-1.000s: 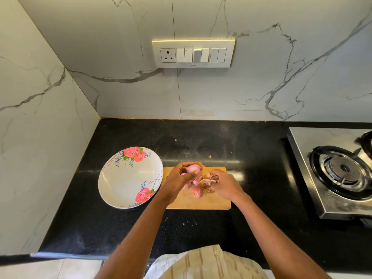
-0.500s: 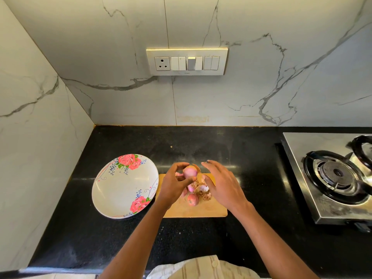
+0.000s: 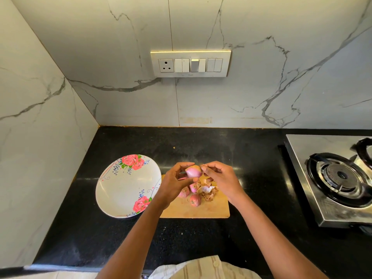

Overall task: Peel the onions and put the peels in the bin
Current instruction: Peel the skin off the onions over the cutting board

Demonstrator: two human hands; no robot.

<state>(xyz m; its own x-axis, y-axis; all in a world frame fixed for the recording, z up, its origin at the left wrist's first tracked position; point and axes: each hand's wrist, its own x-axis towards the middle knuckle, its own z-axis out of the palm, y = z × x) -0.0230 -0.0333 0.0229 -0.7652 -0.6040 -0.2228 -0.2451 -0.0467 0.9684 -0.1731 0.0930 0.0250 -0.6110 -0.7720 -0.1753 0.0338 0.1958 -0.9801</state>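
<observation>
Right hand (image 3: pixel 220 179) back from peels (image 3: pixel 207 191), now pinching skin of onion (image 3: pixel 193 171) gripped in left hand (image 3: pixel 174 183), frame centre; peeling continues.

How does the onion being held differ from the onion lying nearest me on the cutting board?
The held onion is up off the board, gripped by the left hand with the right hand pinching at its skin; the board onion lies untouched. The held onion looks paler pink and larger, the board onion darker red. Both are small and reddish.
</observation>
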